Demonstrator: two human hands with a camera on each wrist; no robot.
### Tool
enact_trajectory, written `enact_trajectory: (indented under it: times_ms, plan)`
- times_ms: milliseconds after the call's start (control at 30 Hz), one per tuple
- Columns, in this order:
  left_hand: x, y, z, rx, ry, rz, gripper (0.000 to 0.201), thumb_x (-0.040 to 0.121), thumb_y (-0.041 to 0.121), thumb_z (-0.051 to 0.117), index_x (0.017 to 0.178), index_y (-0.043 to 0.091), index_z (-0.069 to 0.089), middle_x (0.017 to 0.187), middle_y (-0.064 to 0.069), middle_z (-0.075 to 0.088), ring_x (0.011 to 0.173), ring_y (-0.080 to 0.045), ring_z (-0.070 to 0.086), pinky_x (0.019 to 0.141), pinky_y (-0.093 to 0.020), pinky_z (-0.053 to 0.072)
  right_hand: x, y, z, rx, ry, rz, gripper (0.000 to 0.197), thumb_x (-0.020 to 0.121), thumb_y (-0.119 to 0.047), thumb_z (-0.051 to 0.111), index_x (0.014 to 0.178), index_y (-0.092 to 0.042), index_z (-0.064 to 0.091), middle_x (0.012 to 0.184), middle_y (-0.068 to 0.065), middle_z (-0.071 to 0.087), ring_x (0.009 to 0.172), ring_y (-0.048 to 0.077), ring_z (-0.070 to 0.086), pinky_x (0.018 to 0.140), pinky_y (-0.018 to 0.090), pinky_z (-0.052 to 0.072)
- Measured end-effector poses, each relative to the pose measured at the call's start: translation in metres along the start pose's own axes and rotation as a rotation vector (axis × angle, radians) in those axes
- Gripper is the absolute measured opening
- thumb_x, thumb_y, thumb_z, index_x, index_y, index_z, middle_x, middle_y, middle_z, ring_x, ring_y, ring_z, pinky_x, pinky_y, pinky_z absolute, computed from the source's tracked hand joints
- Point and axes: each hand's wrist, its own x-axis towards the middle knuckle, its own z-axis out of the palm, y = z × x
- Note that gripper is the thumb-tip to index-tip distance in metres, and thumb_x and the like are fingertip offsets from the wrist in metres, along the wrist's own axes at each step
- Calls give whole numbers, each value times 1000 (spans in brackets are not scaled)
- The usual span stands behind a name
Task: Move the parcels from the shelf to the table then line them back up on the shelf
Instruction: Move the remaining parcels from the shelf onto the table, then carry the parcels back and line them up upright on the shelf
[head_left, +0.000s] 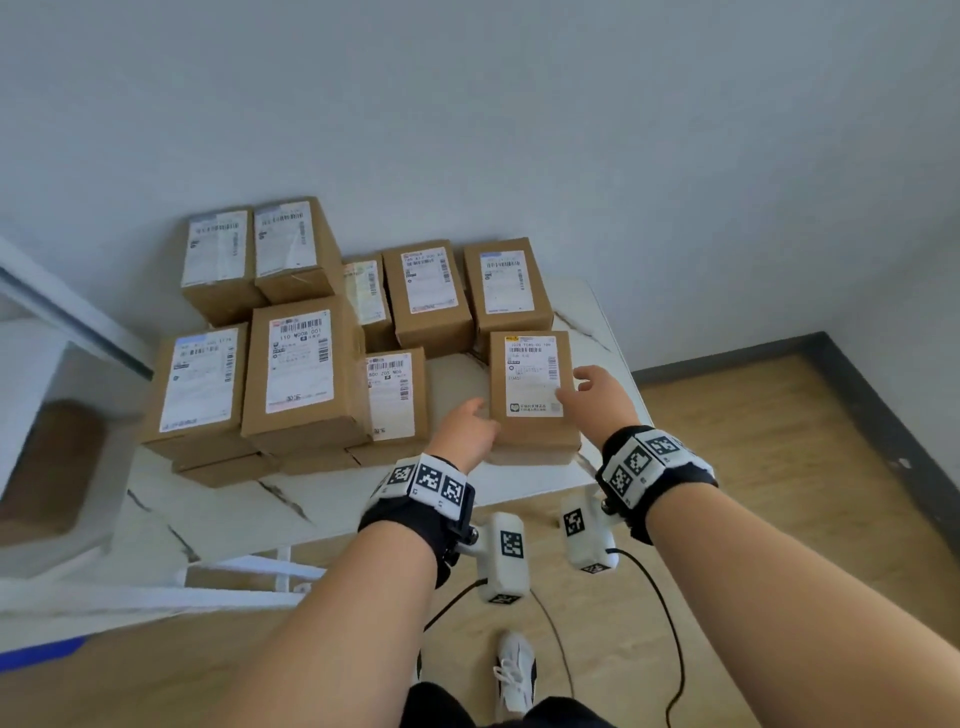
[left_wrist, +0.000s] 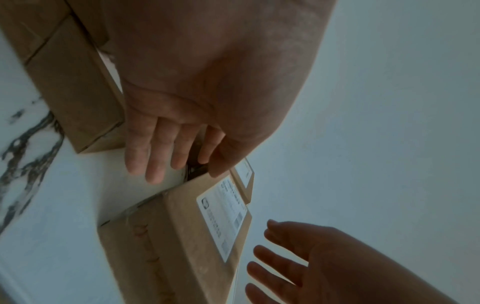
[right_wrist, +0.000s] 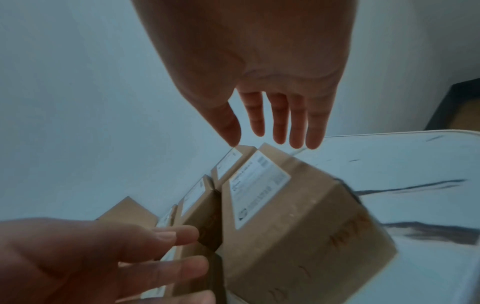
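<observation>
Head view shows the nearest parcel (head_left: 532, 387) at the table's (head_left: 363, 499) front right edge, clear of the stacked parcels (head_left: 296, 364). The left hand (head_left: 470, 423) and right hand (head_left: 597, 395) flank it, fingers straight and spread, grasping nothing, probably to clamp both sides for lifting.

I read "110 M008 001" on the tall parcel's label (head_left: 300, 359); "800 Z05 N06" on its right neighbour's label (head_left: 390, 395).
</observation>
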Motion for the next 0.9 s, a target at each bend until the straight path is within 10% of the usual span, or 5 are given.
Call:
enact_trajectory:
  times_ms: [100, 267, 400, 533, 900]
  plan:
    - [-11, -4, -15, 1, 46, 0, 43, 98, 16, 48, 141, 12, 47, 139, -11, 52, 124, -28, 52, 106, -41, 43, -2, -19, 3, -5, 27, -89, 45, 95, -20, 53, 139, -14, 47, 133, 8, 56, 111, 24, 58, 88, 33, 48]
    - [-47, -32, -41, -70, 89, -17, 29, 98, 13, 46, 120, 3, 62, 119, -16, 61, 108, -31, 59, 87, -37, 49, -23, -52, 27, 9, -32, -220, 44, 95, -20, 51, 139, -17, 47, 133, 4, 54, 95, 16, 58, 73, 26, 45]
    - [-77, -58, -68, -123, 173, -41, 21, 97, 12, 45, 104, 10, 65, 106, -8, 60, 91, -26, 55, 77, -33, 44, -52, -79, 52, 42, -89, -293, 47, 94, -22, 55, 140, -17, 46, 134, 4, 53, 118, 21, 53, 88, 30, 43]
    - [-108, -81, -104, -155, 323, -43, 21, 98, 16, 47, 108, 14, 65, 110, -4, 62, 109, -25, 59, 98, -37, 48, -85, -108, 82, 13, -166, -392, 44, 95, -24, 53, 138, -18, 47, 134, 4, 53, 109, 17, 53, 82, 29, 42]
    - [-240, -207, -211, -218, 690, -84, 35, 95, 14, 52, 129, 10, 59, 134, -9, 58, 120, -26, 56, 103, -36, 44, -223, -170, 216, -1, -354, -607, 41, 94, -24, 55, 134, -17, 50, 125, 1, 56, 102, 18, 54, 80, 29, 43]
